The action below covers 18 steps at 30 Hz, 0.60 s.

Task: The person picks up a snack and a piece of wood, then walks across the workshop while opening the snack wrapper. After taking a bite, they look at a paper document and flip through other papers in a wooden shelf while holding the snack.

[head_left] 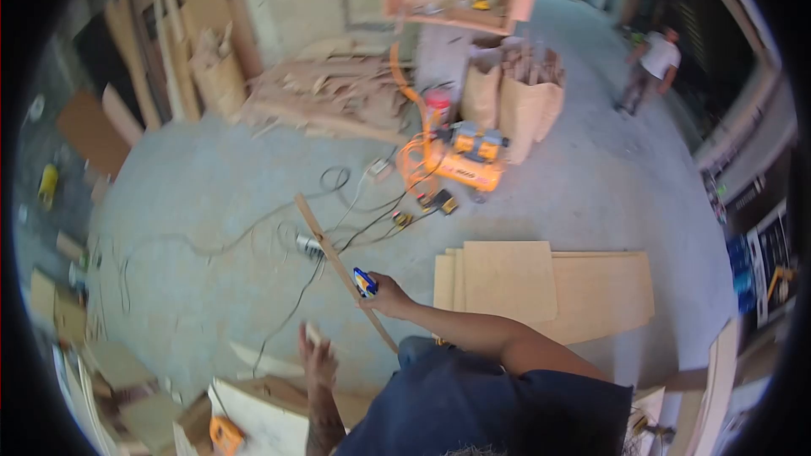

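My right hand [389, 297] is closed around a small blue tool [366, 282] with white and orange markings; its exact kind I cannot tell. Just beneath that hand runs a long narrow wooden strip [325, 241], slanting from the floor's middle down toward my body, and the fingers overlap its edge. Lower and to the left, my left hand [318, 361] is raised with its fingers apart. A short pale piece [314, 333] shows right behind the left fingertips. Close to the strip's left side stands a silver can-like object [309, 245].
Plywood panels [507, 283] lie stacked at the right. Ahead are an orange air compressor [465, 160], hoses and a black cable [291, 317] across the floor. Scrap wood [329, 93] is piled at the back. A person [655, 63] walks at the far right.
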{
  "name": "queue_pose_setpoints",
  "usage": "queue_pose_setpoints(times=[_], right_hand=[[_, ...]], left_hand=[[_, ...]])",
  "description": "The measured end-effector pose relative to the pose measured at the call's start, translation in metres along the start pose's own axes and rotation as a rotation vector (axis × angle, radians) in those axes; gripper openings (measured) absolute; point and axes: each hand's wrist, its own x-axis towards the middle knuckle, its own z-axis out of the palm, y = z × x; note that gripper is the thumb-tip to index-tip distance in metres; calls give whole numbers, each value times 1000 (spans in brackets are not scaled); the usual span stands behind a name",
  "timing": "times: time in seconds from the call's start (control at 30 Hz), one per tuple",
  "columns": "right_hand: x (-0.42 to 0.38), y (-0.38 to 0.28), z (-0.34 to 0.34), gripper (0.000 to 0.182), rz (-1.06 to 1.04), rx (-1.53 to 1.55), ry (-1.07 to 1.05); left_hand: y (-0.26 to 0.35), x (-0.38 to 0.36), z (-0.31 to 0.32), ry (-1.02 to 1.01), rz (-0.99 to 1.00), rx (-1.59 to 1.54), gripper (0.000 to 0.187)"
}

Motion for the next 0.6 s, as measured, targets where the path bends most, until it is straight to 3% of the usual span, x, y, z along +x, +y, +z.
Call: queue_pose_setpoints(times=[0.03,0.1,0.3,0.37,0.4,0.47,0.53,0.6], right_hand=[[5,-18,12,49,-21,-79,-93],[17,-39,33,50,-33,-79,-163],[106,-37,46,61,-43,-85,-325],[148,-43,35,61,-25,-132,-441],[168,-32,39,58,-124,-125,-351],[218,-11,30,56,-106,-124,-317],[254,20,13,52,-120,-124,-228],[289,46,-27,53,-67,-101,-172]], left_hand=[[15,25,13,-116,56,129,69],[36,61,33,-243,-22,60,63],[33,138,62,-119,-83,-102,34],[25,183,57,-167,-50,-199,30],[22,204,54,-49,-73,-228,30],[10,247,38,134,-82,-310,33],[-6,286,-23,364,-122,-358,29],[-14,303,-101,470,-158,-316,20]])
